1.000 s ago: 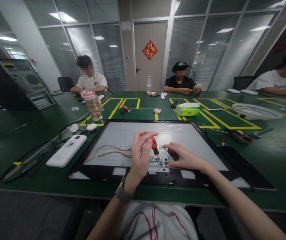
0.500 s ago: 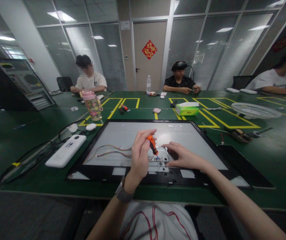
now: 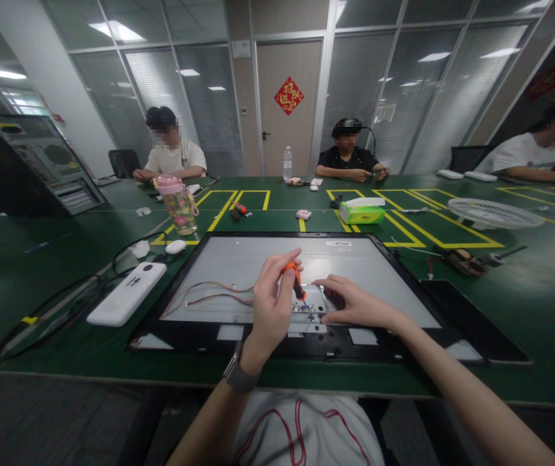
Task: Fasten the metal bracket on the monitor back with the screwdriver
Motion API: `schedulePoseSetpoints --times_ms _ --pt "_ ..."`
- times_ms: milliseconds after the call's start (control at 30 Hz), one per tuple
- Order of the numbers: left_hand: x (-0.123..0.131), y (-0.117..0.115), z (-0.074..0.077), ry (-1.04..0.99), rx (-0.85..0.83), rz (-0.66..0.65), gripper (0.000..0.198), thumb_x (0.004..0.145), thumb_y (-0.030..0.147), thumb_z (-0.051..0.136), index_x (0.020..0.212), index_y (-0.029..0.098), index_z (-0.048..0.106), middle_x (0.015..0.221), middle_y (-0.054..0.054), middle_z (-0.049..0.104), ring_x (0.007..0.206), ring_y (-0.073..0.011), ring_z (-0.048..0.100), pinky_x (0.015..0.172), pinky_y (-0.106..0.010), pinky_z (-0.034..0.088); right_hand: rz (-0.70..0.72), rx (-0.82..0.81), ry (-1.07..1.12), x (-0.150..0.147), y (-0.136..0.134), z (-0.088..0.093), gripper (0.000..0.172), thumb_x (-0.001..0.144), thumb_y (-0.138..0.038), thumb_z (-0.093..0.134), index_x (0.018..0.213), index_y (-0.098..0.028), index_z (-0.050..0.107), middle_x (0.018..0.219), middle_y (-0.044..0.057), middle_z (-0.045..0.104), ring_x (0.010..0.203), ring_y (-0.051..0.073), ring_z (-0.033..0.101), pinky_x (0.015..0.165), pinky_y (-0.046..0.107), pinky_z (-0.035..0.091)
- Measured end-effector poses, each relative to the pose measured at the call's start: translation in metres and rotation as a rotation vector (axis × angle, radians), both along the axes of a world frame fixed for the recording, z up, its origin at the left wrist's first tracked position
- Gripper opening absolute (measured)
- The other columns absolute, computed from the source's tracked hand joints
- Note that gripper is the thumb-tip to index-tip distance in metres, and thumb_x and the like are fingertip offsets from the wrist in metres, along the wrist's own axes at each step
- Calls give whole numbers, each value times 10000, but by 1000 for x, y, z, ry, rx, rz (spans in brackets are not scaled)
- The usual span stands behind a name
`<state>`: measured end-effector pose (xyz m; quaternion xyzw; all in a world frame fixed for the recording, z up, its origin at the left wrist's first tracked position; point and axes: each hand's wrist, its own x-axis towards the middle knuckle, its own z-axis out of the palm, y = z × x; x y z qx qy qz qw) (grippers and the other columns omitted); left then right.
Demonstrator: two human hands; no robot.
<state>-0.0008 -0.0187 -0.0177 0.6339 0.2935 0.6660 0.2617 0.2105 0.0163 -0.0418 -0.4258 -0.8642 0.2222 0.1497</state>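
A large display panel point(image 3: 239, 255) with a black frame lies flat on the green table. My left hand point(image 3: 272, 291), with a watch at the wrist, holds an orange and black screwdriver point(image 3: 297, 283), its tip pointing down at a small circuit board point(image 3: 306, 309) near the panel's front edge. Just right of the board, my right hand point(image 3: 350, 303) rests on the metal plate with thumb and fingers curved apart; whether something small is between them is hidden. Thin coloured wires point(image 3: 214, 294) run left across the panel from beneath my left hand.
On the left are a white power bank point(image 3: 128, 294), black cables point(image 3: 49, 317) and a pink-lidded bottle point(image 3: 178, 206). A green tissue pack point(image 3: 362, 212), a white fan grille point(image 3: 495, 212) and a black slab point(image 3: 476, 320) are beyond or right. Three people sit across the table.
My left hand has turned slightly around the screwdriver, and its thumb now covers more of the orange handle. My right hand has hardly moved.
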Motion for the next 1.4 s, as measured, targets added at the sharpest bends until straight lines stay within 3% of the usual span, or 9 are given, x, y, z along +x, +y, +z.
schedulePoseSetpoints --times_ms 100,267,433,600,767,967,1067,1200,1400 --pt "0 1 2 -42 -46 -85 301 985 285 441 1206 229 639 1038 -63 634 948 -165 623 862 -303 499 -4 -6 -2 0 0 0 694 744 -497 734 1323 -173 528 965 71 555 919 256 525 819 374 451" --pt "-1 2 4 -3 -23 29 217 913 315 586 1074 246 715 918 -24 569 804 -120 580 762 -243 495 -7 -7 3 -1 0 1 701 733 -492 745 1321 -176 529 990 79 563 939 262 528 842 385 452" --pt "0 3 4 -88 -102 -90 296 993 288 412 1142 205 654 978 -61 644 915 -154 626 829 -281 492 -6 -2 6 0 0 1 680 743 -496 733 1314 -183 534 971 73 564 930 258 527 835 382 453" --pt "0 2 5 -25 10 100 152 911 288 583 905 202 708 915 -29 575 856 -132 588 755 -233 473 -3 0 5 0 1 0 692 742 -507 732 1318 -182 531 971 73 556 925 256 525 821 374 451" --pt "0 1 3 -81 -40 9 284 994 278 401 1053 181 662 919 -54 641 871 -153 625 806 -289 492 -7 -2 8 0 0 0 687 745 -497 733 1322 -185 527 980 73 549 923 253 525 824 373 454" --pt "-2 2 4 2 31 73 149 898 288 610 963 217 723 896 -27 549 823 -130 571 758 -255 484 1 11 7 0 1 -1 686 745 -515 729 1319 -196 532 960 68 556 902 248 527 798 367 454" --pt "-2 0 6 -1 30 13 213 951 267 517 1040 217 704 925 -34 589 802 -119 601 729 -242 492 -1 10 12 1 1 -2 694 736 -506 740 1317 -188 534 986 77 561 931 259 529 822 377 452" --pt "0 -2 6 -75 -23 -114 276 987 274 434 1100 198 673 995 -66 677 901 -161 665 825 -291 519 -8 5 9 1 1 -2 704 738 -493 743 1329 -179 526 977 76 558 921 259 534 817 374 455" --pt "1 1 5 -130 -81 -170 241 933 270 548 1131 209 671 1058 -78 672 909 -162 666 831 -296 531 -2 4 17 -1 1 -1 702 735 -505 743 1317 -172 534 959 74 556 902 255 530 799 374 456"
